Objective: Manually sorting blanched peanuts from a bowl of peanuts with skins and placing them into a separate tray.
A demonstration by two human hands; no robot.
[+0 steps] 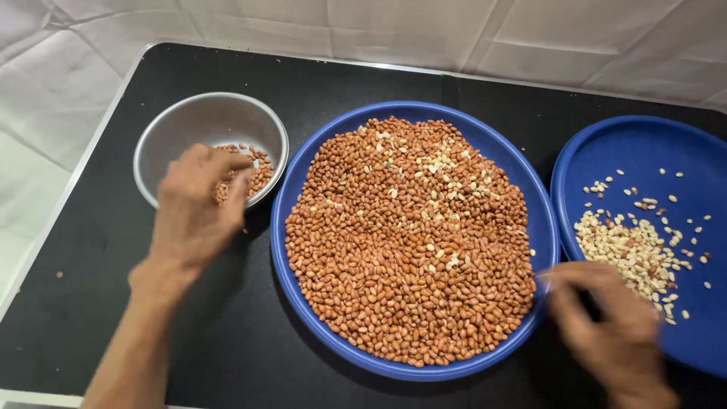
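Left hand (195, 208) hovers pinched over the round steel bowl (189, 121) upper left; whether it grips peanuts, I cannot tell. Blurred right hand (613, 333), fingers loosely spread, sits between the blue plastic plates (549, 227).

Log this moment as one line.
left hand: over metal bowl of red peanuts | right hand: blurred, between big blue plate and second blue plate | grips unclear

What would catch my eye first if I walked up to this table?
Most likely the big blue plate in the middle of the black table, heaped with red-brown peanuts and a few pale ones. The left hand hovers over a metal bowl at the left holding a few red-brown nuts. The blurred right hand sits between the big plate and a second blue plate at the right, which carries pale skinless peanuts.
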